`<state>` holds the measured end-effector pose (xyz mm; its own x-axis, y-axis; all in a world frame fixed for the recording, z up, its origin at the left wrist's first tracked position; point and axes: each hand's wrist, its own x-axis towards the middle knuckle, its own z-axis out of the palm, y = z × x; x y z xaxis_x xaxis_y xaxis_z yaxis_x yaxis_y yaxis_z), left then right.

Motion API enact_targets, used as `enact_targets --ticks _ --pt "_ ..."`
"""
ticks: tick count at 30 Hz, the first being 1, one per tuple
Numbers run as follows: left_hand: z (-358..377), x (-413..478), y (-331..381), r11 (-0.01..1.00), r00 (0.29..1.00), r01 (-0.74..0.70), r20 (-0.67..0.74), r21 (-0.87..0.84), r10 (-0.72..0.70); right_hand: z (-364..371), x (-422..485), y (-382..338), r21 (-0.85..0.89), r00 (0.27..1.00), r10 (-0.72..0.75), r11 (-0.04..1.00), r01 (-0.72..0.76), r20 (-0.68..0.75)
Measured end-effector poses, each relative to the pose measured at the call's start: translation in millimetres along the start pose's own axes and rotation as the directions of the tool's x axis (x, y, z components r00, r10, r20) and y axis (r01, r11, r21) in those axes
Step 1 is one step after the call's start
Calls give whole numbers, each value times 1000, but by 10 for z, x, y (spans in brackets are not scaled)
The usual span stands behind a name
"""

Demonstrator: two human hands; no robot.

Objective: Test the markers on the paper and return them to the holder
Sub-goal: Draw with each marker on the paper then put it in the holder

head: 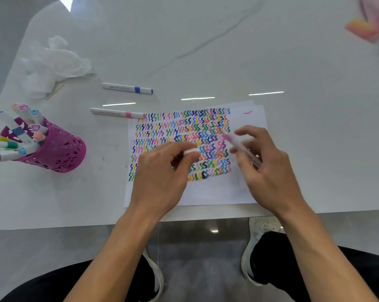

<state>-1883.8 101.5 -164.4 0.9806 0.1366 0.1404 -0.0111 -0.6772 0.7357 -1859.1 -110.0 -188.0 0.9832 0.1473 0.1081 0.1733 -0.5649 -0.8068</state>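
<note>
A white sheet of paper (pixel 216 190) lies near the table's front edge, covered with rows of many-coloured squiggles. Over it, my right hand (pixel 264 171) holds an uncapped pink marker (pixel 238 146), its tip pointing up-left just above the squiggles. To its left, my left hand (pixel 162 173) pinches a white marker cap (pixel 191 151) between thumb and fingers. A purple perforated holder (pixel 60 149) stands at the left, full of several capped markers leaning left. Two capped markers lie on the table: a blue-banded one (pixel 127 88) and a pink-banded one (pixel 116 113) touching the paper's top left corner.
Crumpled white tissue (pixel 53 62) lies at the back left. Something pink and orange (pixel 367 29), blurred, sits at the far right corner. The white marble table (pixel 227 40) ends just below the paper; my legs and white shoes show beneath.
</note>
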Motion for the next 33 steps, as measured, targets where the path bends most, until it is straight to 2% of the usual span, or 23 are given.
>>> enact_targets --ticks 7,10,18,25,33 --pt "15 16 16 1000 1000 12 7 23 -12 -5 22 14 159 998 16 987 -5 -67" --pt "21 12 13 999 999 10 34 45 -11 -19 19 19 225 998 48 974 -36 -46" --pt "67 13 -10 994 997 11 81 107 -20 -46 -35 74 109 999 37 993 -35 -17" --pt "136 7 -5 985 985 -26 174 173 -5 -61 -97 27 274 990 129 956 -107 -63" --pt "180 7 5 971 979 -56 206 232 8 -5 -191 87 357 978 145 930 -84 -149"
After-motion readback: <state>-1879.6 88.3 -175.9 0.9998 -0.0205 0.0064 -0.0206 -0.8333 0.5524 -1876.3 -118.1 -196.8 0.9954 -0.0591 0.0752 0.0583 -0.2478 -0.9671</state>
